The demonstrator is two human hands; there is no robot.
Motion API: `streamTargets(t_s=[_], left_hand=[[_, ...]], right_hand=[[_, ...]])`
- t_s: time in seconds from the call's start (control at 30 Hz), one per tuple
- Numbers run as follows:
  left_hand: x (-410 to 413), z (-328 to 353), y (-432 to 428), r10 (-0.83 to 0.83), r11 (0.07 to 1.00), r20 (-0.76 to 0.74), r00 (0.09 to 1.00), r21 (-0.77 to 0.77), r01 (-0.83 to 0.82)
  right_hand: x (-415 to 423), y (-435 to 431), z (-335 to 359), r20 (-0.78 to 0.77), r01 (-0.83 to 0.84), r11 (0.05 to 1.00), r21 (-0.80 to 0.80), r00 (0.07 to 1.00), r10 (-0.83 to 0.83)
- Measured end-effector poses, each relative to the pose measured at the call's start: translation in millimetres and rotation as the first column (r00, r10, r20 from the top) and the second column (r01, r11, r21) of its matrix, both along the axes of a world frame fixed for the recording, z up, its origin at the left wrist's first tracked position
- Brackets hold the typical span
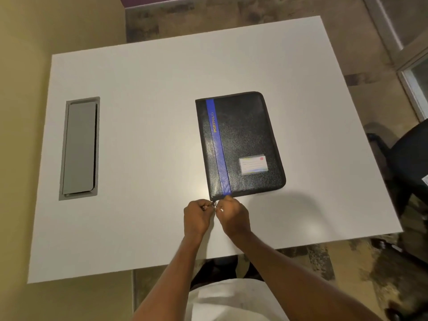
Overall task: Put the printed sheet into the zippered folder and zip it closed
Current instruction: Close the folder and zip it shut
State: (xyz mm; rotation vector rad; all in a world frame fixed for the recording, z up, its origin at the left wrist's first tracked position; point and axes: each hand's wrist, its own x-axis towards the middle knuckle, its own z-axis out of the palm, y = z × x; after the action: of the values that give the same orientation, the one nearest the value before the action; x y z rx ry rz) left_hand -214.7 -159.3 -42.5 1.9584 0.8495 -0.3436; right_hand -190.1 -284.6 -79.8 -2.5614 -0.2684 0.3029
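A black zippered folder with a blue stripe, the word PORTFOLIO and a small card window lies closed and flat on the white table. My left hand and my right hand meet at its near left corner. Both pinch small metal zipper pulls there. The printed sheet is not visible anywhere.
A grey cable hatch is set into the table at the left. A black office chair stands off the table's right edge. A wall runs along the left side, and patterned floor surrounds the table.
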Motion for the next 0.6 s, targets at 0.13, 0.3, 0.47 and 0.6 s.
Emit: streamTargets(t_s=[0.13, 0.3, 0.47, 0.6], left_hand=[[-2.4, 0.6, -0.3, -0.011, 0.999, -0.015, 1.0, 0.035, 0.012], [-2.0, 5.8, 2.9, -0.121, 0.979, -0.045, 0.992, 0.161, 0.127], [3.0, 11.5, 5.1, -0.219, 0.947, -0.065, 0.973, 0.224, 0.229], [4.5, 8.4, 1.9, -0.282, 0.911, -0.094, 0.955, 0.286, 0.297]], right_hand=[[-6.7, 6.0, 4.6, 0.089, 0.067, 0.998, 0.001, 0.994, -0.067], [-7.6, 5.6, 13.7, 0.197, 0.114, 0.99, -0.082, 0.976, -0.096], [-9.3, 0.3, 8.5, 0.208, 0.164, 0.968, -0.189, 0.97, -0.124], [-12.9, -8.5, 17.1, 0.251, 0.124, 0.957, -0.263, 0.966, -0.056]])
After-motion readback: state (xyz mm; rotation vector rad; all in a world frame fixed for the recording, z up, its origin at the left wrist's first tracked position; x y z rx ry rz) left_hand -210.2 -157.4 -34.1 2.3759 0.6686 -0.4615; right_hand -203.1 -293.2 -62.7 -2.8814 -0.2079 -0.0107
